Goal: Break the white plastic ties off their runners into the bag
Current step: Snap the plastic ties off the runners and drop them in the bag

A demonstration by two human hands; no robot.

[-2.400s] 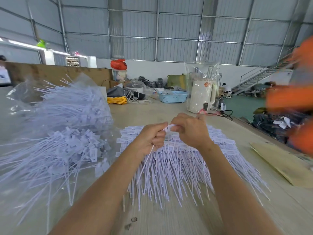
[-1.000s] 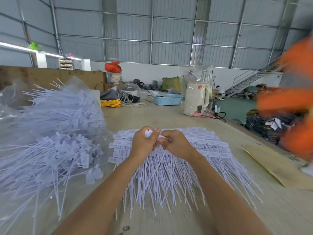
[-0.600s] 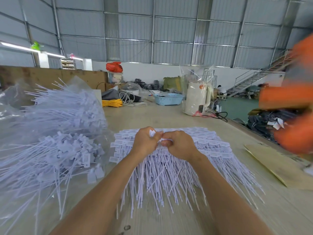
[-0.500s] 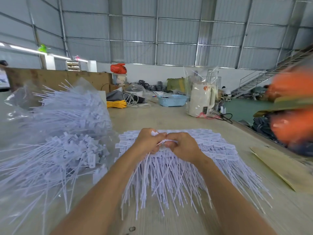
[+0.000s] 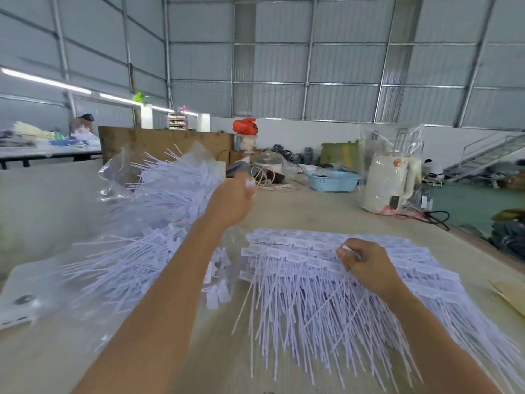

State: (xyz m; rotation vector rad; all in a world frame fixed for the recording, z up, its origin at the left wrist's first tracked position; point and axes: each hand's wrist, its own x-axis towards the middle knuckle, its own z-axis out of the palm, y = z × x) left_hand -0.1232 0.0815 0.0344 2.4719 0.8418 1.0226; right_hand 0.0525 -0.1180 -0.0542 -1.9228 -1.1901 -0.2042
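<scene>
While your left hand pinches a small white piece beside the bag, your right hand pinches a tie head on the pile.

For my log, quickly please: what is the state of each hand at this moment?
Left hand: raised beside the bag, fingers curled on a small white piece.
Right hand: on the pile of ties, pinching one tie head.

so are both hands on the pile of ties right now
No, only the right hand rests on the pile of ties; the left hand is raised beside the bag, pinching a small white piece.
</scene>
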